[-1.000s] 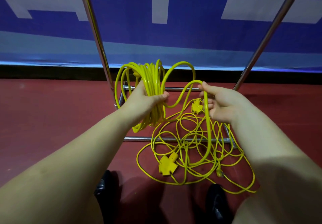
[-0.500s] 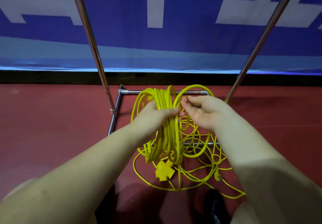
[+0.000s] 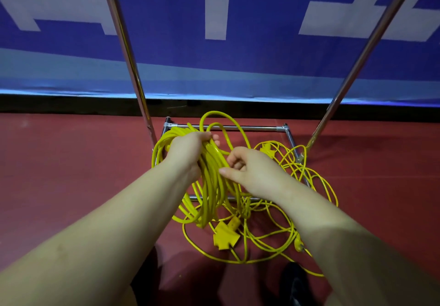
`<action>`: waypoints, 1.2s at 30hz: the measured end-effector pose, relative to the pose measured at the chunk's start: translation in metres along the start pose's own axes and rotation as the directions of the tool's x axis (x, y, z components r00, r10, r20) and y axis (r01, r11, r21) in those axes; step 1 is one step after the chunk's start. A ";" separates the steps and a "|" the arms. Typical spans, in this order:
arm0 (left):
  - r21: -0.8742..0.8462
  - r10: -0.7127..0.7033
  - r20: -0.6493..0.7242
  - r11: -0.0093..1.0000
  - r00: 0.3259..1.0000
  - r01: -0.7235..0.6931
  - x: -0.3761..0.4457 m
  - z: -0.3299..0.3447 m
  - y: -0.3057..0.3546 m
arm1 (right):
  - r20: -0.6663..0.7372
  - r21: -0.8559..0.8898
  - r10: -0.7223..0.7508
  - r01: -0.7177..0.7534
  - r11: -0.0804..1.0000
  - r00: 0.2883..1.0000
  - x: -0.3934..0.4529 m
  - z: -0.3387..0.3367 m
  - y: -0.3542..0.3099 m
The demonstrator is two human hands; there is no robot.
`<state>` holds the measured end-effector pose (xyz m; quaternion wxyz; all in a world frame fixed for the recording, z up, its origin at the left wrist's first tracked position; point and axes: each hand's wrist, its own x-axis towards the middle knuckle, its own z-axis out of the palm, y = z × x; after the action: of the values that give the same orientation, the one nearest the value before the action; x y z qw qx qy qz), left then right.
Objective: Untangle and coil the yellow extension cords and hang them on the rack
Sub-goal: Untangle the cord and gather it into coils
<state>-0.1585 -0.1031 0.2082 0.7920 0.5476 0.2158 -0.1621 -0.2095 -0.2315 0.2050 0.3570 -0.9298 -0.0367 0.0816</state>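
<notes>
- Starting at the left, the rack's left upright (image 3: pixel 133 72) was seen rising from the base frame (image 3: pixel 228 128), which sat on the red floor (image 3: pixel 71 167).
- The coiled bundle of yellow cord (image 3: pixel 209 186) was gripped near its top by the left hand (image 3: pixel 188 153), fingers wrapped round it, probably so the finished loops were kept from spilling.
- Just right of it, the right hand (image 3: pixel 252 172) was held loosely curled beside the coil; whether a strand was actually pinched couldn't be told.
- A loose tangle (image 3: pixel 273 222) with a yellow socket block (image 3: pixel 225 236) was left on the floor, across the frame.
- Compared with half a second earlier, the coil had been lowered and tilted, and the right hand had been shifted lower.
</notes>
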 end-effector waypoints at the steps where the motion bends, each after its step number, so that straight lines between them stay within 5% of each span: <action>1: -0.009 0.001 -0.008 1.000 1.000 -0.001 0.001 -0.001 0.001 | -0.024 -0.015 -0.030 0.029 0.999 0.999 0.001 0.000 0.000; 5: -0.046 0.027 -0.058 0.999 0.998 -0.030 0.008 -0.003 0.006 | 0.117 0.075 -0.025 0.016 0.997 0.993 -0.001 -0.005 -0.003; 10: -0.064 0.057 -0.076 0.996 0.995 -0.062 0.013 -0.008 0.013 | 0.295 -0.160 -0.006 0.055 0.986 0.956 -0.006 -0.004 0.007; 13: -0.064 0.047 -0.087 0.997 0.995 -0.052 0.019 -0.015 0.016 | 0.136 0.000 -0.050 0.051 0.999 0.989 -0.005 -0.016 0.010; 19: 0.064 0.057 -0.020 0.996 0.998 -0.055 0.027 -0.023 0.012 | -0.205 0.314 0.084 -0.015 0.949 0.975 0.000 -0.043 0.023; 24: 0.148 0.093 0.143 0.982 0.985 -0.114 0.014 -0.016 0.008 | -0.267 0.663 0.235 0.001 0.748 0.935 0.003 -0.052 0.019; 30: 0.278 0.019 0.297 0.955 0.955 -0.106 -0.005 -0.008 -0.002 | -0.359 0.522 0.214 0.006 0.853 0.908 0.007 -0.050 0.019; 36: 0.296 -0.096 0.383 0.955 0.919 -0.024 -0.021 0.001 -0.012 | -0.310 0.359 0.153 -0.034 0.933 0.938 0.010 -0.041 0.017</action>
<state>-0.1828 -0.1074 0.2098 0.7255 0.6115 0.0360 -0.3138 -0.1922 -0.2695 0.2221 0.5127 -0.8527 0.0840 -0.0542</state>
